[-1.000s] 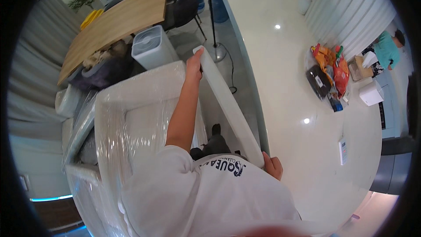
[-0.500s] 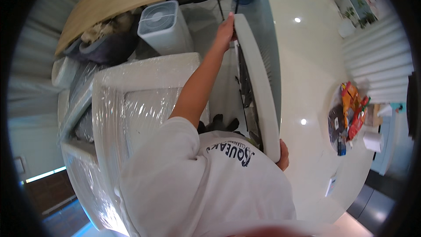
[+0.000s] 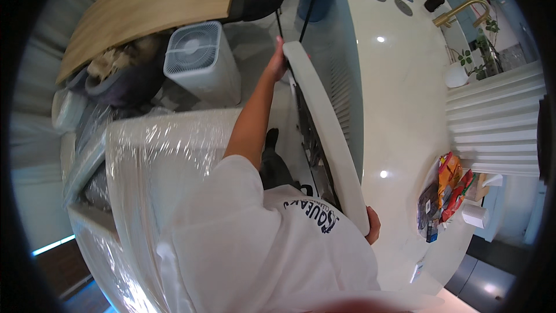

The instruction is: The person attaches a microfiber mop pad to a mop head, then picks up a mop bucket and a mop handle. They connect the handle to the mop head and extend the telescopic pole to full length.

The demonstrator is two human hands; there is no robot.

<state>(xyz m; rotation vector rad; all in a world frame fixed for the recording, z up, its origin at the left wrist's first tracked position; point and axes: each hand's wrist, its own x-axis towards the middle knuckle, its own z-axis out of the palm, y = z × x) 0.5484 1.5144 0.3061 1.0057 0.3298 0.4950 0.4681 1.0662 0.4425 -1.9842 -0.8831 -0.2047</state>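
A long off-white panel (image 3: 330,127), which looks padded and has a dark underside, stands tilted on its edge between my body and the counter. My left hand (image 3: 278,62) grips its far end, arm stretched out and fingers partly hidden behind the edge. At the near end, my right hand (image 3: 373,224) is closed around the corner; only its fingers show past the panel. To my left is pale furniture (image 3: 156,150) wrapped in clear plastic film.
A white counter (image 3: 399,110) runs along the right, with snack bags (image 3: 449,179) on it. Ahead left stand a white air purifier (image 3: 200,64), a wooden table (image 3: 150,0) and a dark chair (image 3: 130,78). A blue water bottle (image 3: 313,3) is beyond the panel.
The panel's far end sits lower and further left in the view, still held in both hands. One of my legs shows further forward. The surroundings have shifted in the picture as my head moved.
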